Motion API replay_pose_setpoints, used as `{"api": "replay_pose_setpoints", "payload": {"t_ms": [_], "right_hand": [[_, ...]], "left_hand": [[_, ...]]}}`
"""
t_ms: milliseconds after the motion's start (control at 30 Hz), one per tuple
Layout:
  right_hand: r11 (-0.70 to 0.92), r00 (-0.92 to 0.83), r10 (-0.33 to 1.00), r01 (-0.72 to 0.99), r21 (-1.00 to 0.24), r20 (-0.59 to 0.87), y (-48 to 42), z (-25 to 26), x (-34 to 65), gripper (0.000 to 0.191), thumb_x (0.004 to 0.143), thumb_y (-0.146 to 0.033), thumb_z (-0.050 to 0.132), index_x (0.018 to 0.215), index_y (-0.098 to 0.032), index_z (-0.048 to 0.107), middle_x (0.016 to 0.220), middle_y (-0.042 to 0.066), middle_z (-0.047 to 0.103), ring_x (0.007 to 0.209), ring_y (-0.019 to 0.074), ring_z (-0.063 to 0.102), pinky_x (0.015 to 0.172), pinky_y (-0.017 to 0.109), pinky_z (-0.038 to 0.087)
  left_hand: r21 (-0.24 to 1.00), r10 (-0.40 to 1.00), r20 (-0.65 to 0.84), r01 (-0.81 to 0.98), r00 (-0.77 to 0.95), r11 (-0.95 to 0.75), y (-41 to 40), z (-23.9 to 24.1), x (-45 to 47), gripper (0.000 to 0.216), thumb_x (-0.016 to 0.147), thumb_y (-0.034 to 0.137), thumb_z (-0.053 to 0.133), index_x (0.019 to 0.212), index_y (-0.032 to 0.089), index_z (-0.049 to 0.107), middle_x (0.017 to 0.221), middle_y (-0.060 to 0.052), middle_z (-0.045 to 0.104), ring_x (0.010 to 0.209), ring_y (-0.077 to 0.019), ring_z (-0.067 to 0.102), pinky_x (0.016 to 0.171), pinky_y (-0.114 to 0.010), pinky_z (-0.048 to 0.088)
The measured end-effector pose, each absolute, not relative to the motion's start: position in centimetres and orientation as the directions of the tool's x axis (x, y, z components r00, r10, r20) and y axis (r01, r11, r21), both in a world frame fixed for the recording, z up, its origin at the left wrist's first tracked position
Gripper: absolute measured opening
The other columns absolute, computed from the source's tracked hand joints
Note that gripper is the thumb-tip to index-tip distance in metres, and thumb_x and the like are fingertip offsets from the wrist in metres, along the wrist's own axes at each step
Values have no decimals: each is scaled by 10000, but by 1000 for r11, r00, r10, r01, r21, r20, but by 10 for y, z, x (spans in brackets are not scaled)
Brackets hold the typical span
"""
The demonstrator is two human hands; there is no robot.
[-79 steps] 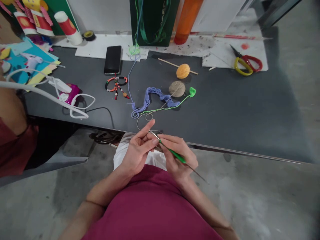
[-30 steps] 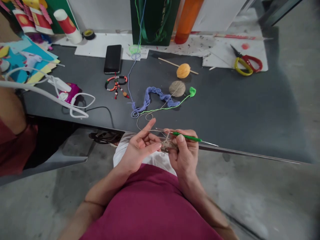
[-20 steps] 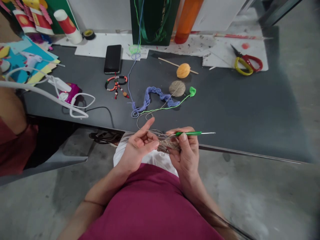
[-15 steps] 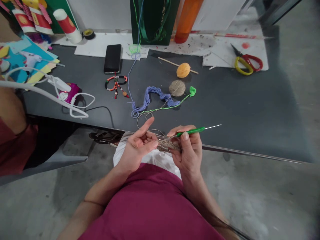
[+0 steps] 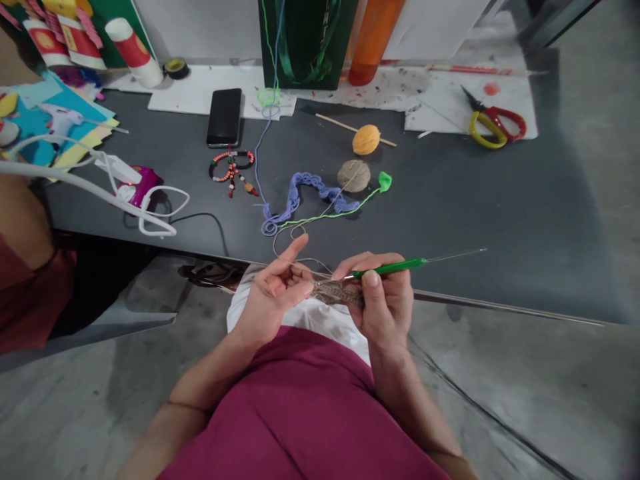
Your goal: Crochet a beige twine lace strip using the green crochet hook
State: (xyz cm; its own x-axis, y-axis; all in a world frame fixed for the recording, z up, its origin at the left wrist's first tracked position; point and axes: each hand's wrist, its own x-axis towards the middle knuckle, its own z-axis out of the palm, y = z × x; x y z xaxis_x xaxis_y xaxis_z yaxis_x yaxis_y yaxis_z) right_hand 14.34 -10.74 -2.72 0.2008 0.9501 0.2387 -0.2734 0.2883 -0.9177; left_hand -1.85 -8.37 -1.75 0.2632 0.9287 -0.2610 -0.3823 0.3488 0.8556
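My right hand [image 5: 385, 297] grips a green-handled crochet hook [image 5: 400, 267], one thin metal end pointing right and the other reaching into a small grey-brown crocheted piece [image 5: 337, 291]. Between thumb and fingers, my left hand [image 5: 283, 287] pinches the left end of that piece, its index finger raised with the yarn running by it. This thin yarn leads back to a grey-brown yarn ball [image 5: 354, 176] on the table. Beside the ball lie a wavy blue crocheted strip [image 5: 300, 190] and a green strand with a small green crocheted tip [image 5: 385, 181].
On the grey table [image 5: 475, 220] are a yellow yarn ball [image 5: 366, 140] by a stick, scissors [image 5: 495, 123], a phone [image 5: 225, 118] and a beaded bracelet [image 5: 233, 167]. White cables [image 5: 90, 181] cross the left side, near another person's arm [image 5: 23, 220]. A dark green bag [image 5: 305, 47] stands behind.
My right hand and the crochet hook have moved slightly right, and the hook's free end reaches farther right. My left hand stays nearly in place.
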Motion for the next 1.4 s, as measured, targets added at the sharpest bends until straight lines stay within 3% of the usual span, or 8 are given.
{"api": "replay_pose_setpoints", "payload": {"t_ms": [133, 267, 333, 533, 767, 1033, 1233, 1400], "right_hand": [[405, 186, 905, -109, -908, 381, -110, -28, 145, 52, 1073, -282, 591, 1079, -281, 642, 915, -10, 765, 351, 39, 397, 308, 184, 348], [552, 96, 817, 157, -819, 569, -113, -26, 148, 142, 1057, -223, 590, 1150, -280, 681, 948, 41, 796, 708, 169, 747, 614, 307, 636], [590, 19, 786, 274, -759, 618, -114, -25, 149, 201, 1042, -176, 601, 1184, -273, 706, 972, 56, 809, 863, 204, 792, 701, 332, 661], [631, -23, 719, 440, -639, 694, -117, -32, 145, 424, 969, -41, 659, 1315, -270, 746, 1113, 67, 845, 915, 192, 818, 699, 289, 670], [579, 191, 761, 235, -781, 621, -120, -47, 135, 397, 960, -72, 681, 1261, -316, 763, 1092, 28, 867, 900, 226, 850, 640, 318, 701], [301, 310, 920, -165, -939, 241, -125, -27, 128, 42, 1061, -298, 606, 1082, -315, 639, 930, 15, 862, 487, 156, 743, 454, 279, 627], [-103, 207, 952, -470, -876, -223, -113, -16, 135, 338, 888, -556, 802, 929, -269, 628, 691, -33, 785, 295, 96, 551, 257, 183, 365], [-140, 115, 964, -547, -825, -240, -108, -22, 131, 357, 867, -552, 817, 917, -243, 644, 642, -54, 764, 251, 48, 455, 254, 152, 341]], "left_hand": [[866, 932, -250, -370, 263, 336, -83, -18, -19, 652, 745, 224, 896, 1376, 285, 745, 784, 24, 675, 670, -91, 526, 643, -235, 474], [871, 942, -231, -380, 244, 312, -83, -19, -20, 665, 749, 241, 916, 1387, 280, 736, 756, 39, 673, 657, -84, 534, 656, -234, 471], [876, 945, -225, -375, 235, 302, -84, -19, -20, 670, 749, 227, 921, 1390, 279, 732, 750, 44, 677, 668, -84, 548, 671, -230, 480], [809, 929, -271, -462, 254, 362, -86, -12, -17, 787, 733, 185, 928, 1468, 278, 662, 751, 55, 684, 697, -91, 588, 705, -224, 499], [538, 743, -459, -513, 488, 669, -81, -10, -21, 961, 720, 165, 914, 1591, 191, 507, 662, 88, 611, 595, -65, 523, 673, -221, 468], [599, 789, -424, -516, 445, 612, -77, -7, -24, 791, 708, 111, 885, 1455, 236, 655, 673, 97, 599, 564, -44, 485, 579, -189, 394], [614, 791, -419, -502, 447, 609, -78, -9, -23, 709, 685, 121, 888, 1367, 228, 730, 697, 73, 602, 617, -60, 505, 598, -204, 392], [670, 819, -395, -479, 415, 566, -81, -7, -18, 697, 687, 114, 879, 1355, 263, 747, 694, 77, 586, 616, -65, 490, 629, -226, 415]]}}
